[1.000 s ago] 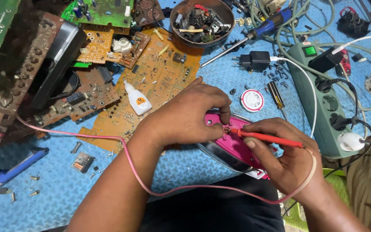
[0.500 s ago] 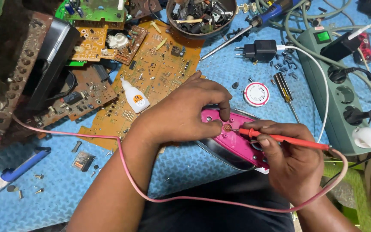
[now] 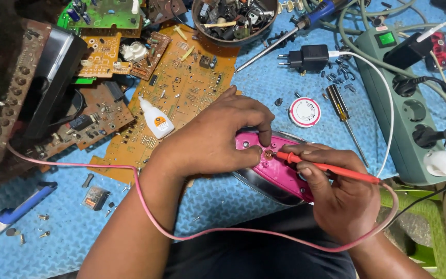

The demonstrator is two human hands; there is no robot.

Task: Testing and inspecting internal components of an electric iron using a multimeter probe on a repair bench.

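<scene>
Pink iron (image 3: 280,173), red probe (image 3: 331,168), orange circuit board (image 3: 181,88), blue mat (image 3: 223,191).

Two bare forearms, left hand (image 3: 217,137), right hand (image 3: 339,196), no sleeves, dark trousers (image 3: 254,253)

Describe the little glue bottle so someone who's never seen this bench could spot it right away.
Find the big orange circuit board at the top middle. The glue bottle lies on its lower left part, just left of the left hand. It is the only small white bottle, with an orange label.
</scene>
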